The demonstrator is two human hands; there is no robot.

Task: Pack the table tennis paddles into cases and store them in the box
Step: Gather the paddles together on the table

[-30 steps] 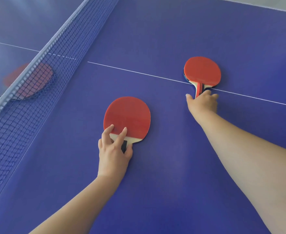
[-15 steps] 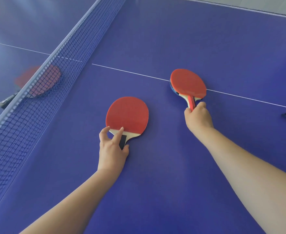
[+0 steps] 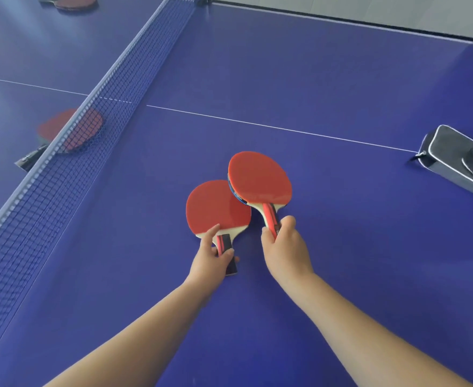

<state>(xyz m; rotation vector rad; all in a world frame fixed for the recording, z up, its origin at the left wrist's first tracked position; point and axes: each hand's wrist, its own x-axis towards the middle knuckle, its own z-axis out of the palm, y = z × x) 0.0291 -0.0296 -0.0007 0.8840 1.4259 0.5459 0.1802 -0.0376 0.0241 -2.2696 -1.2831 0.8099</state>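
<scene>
On open blue table (image 3: 327, 79) right of the net (image 3: 90, 118), hands grasping paddle handles — left hand (image 3: 211, 259), right hand (image 3: 284, 247), blades overlapping

Even, soft daylight is lighting the blue table (image 3: 313, 65); a pale sheen is spreading over its far-left part beyond the net (image 3: 95, 107), and only faint shadows are lying on it. Wide-angle distortion is bending the net and the table's white line. The frame is looking slightly soft, softer beyond the net.

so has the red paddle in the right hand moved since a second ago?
Yes. The red paddle came off the white centre line, toward the person.
</scene>
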